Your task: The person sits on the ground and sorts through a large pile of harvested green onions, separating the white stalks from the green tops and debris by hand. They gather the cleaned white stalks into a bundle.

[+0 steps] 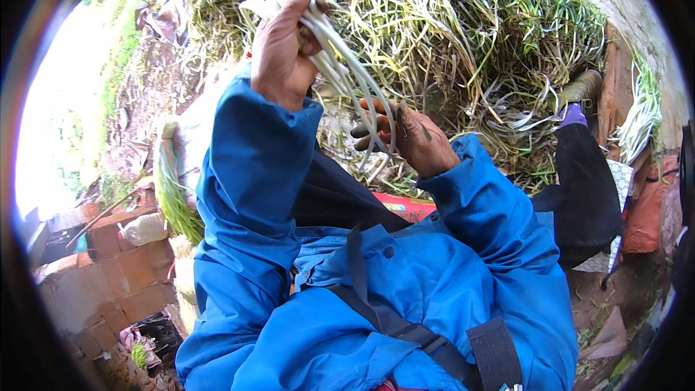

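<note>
My left hand point(285, 51), in the upper middle of the head view, grips a bunch of long white scallion-like stalks point(326, 38). Their thicker pale ends stick out above the fist, and the thin ends curve down to the right. Close to those lower ends is my right hand point(418, 136), soiled at the fingertips, its fingers apart. The stalks pass in front of the fingers; whether they touch is hard to tell. Just beyond both hands rises a large heap of similar green and yellowish plants point(450, 16) with dry brown stems.
A tied green bundle point(175, 174) lies left of my left sleeve, near a clear plastic bottle point(145, 229) and brickwork point(125, 277). To the right are my shoe point(581, 88), a wooden board point(614, 87), a loose pale-stemmed bunch point(640, 114) and a reddish bag point(649, 217).
</note>
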{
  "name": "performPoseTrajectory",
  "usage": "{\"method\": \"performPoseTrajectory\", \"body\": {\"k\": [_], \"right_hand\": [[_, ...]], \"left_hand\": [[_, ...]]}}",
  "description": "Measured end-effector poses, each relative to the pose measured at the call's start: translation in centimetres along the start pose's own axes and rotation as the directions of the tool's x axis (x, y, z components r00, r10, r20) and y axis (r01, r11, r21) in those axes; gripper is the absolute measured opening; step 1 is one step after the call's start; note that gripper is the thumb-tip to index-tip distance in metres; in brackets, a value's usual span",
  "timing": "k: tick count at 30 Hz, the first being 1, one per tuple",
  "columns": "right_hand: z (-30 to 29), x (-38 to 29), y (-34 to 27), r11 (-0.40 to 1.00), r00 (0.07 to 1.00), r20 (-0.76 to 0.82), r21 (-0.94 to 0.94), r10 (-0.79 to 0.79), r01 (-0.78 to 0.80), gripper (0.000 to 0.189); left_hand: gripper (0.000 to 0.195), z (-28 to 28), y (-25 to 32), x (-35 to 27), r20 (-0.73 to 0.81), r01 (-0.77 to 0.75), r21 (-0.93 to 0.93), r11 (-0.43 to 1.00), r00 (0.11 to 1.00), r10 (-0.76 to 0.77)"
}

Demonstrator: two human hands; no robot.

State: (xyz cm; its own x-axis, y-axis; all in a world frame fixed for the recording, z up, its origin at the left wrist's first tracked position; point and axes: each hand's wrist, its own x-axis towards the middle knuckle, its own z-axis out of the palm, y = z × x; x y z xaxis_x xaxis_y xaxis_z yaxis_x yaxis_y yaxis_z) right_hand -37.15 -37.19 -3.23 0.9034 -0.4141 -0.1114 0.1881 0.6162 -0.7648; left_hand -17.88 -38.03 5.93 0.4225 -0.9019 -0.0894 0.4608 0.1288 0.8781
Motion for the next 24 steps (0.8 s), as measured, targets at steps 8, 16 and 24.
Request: {"method": "performPoseTrajectory", "body": {"k": [8, 16, 24], "right_hand": [[-1.3, -1.9, -1.3, 0.911, 0.986, -0.051, 0.377, -0.158, 0.166, 0.041], [-5.8, -2.5, -1.1, 0.652, 0.972, -0.212, 0.725, -0.098, 0.224, 0.02], [-7.0, -3.2, -0.2, 0.782, 0.884, -0.443, 0.601, 0.151, 0.168, 0.022]], "left_hand": [[0.013, 7.3, 0.4, 5.8, 0.083, -0.092, 0.383, 0.919, 0.994, 0.065], [0.022, 8.4, -4.9, 11.6, -0.082, 0.232, 0.625, 0.745, 0.969, -0.233], [0.023, 5.7, -10.8, 0.4, 0.03, 0.364, 0.482, 0.797, 0.902, -0.43]]}}
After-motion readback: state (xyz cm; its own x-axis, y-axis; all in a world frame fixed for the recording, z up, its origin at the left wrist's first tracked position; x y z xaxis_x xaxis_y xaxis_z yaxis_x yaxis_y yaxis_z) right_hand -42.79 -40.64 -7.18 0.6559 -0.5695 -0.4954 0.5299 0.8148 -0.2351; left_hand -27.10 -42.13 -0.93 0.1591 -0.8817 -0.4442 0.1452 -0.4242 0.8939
